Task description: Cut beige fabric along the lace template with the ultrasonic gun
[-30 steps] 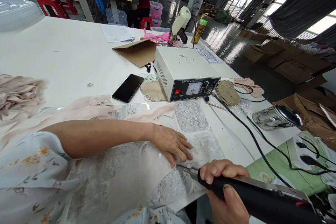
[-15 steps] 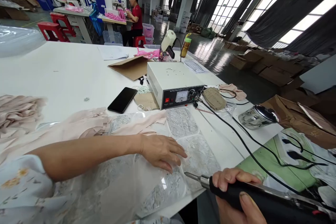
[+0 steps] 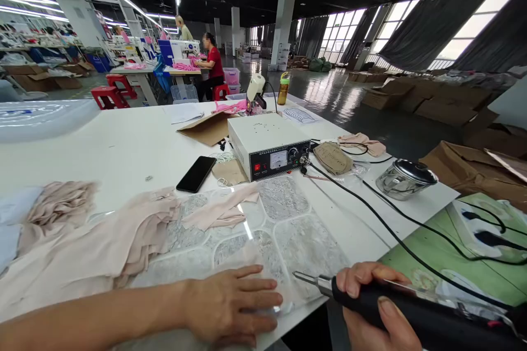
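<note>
My left hand (image 3: 235,307) lies palm down near the table's front edge, fingers stretched out. Beneath and just beyond it a thin, pale piece of fabric (image 3: 246,255) shows on the clear patterned mat (image 3: 310,241); most of that piece is hidden by the hand. At the lower right, my right hand (image 3: 376,301) is wrapped around an ultrasonic cutter (image 3: 405,312), a black handle with a pointed metal tip. The tip hovers close to the mat, right of my left fingertips. To the left are a stack of beige fabric pieces (image 3: 135,230) and a loose strip (image 3: 222,208).
Behind the mat stands a white control box (image 3: 267,140), its black cable (image 3: 362,197) running to the cutter. A phone (image 3: 196,174), a cardboard pattern (image 3: 332,157) and a lidded glass mug (image 3: 405,180) lie around it. A person in red (image 3: 214,63) sits at a sewing machine farther back.
My left hand has slid toward the table's front edge, uncovering more of the mat and the beige strip. The view has tilted up. My right hand keeps its grip on the cutter.
</note>
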`<action>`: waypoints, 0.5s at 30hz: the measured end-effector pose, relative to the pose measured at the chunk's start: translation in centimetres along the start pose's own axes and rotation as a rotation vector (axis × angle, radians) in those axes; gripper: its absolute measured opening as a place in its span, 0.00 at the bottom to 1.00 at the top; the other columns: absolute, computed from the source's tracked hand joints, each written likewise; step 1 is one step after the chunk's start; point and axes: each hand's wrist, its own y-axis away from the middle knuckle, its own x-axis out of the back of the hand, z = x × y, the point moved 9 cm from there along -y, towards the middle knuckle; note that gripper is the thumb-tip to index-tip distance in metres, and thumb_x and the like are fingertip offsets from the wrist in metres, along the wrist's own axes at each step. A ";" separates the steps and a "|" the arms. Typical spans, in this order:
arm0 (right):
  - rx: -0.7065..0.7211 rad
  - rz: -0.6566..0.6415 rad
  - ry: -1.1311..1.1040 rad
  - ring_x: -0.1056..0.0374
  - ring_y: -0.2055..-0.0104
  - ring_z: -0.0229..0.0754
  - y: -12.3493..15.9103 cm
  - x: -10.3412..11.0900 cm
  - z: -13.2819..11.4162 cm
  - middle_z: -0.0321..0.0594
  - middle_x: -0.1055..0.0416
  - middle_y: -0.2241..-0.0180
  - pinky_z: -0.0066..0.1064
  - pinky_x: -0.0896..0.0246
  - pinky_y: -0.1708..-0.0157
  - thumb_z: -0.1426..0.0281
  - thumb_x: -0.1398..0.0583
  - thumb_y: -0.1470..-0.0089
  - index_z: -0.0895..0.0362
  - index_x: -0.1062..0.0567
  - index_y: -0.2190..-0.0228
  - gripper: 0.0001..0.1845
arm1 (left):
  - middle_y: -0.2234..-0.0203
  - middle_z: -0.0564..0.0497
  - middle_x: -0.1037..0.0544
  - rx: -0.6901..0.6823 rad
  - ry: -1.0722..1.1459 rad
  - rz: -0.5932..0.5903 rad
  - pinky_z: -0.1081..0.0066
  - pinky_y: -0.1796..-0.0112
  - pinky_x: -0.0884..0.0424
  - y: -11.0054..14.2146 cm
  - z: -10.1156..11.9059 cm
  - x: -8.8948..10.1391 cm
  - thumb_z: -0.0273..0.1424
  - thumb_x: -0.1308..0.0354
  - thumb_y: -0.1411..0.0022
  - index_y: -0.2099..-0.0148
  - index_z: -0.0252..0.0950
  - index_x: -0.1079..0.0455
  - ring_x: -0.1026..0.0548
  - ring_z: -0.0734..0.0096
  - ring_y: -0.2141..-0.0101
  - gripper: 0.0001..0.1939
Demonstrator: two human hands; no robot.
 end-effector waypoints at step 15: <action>-0.112 -0.094 -0.150 0.37 0.80 0.35 -0.3 -1.9 5.6 0.33 0.35 0.75 0.31 0.37 0.79 0.68 0.41 0.52 0.55 0.28 0.68 0.06 | 0.41 0.43 0.32 0.180 -0.030 -0.080 0.62 0.38 0.42 4.1 -2.8 1.1 0.27 0.54 0.29 0.42 0.33 0.35 0.38 0.61 0.38 0.16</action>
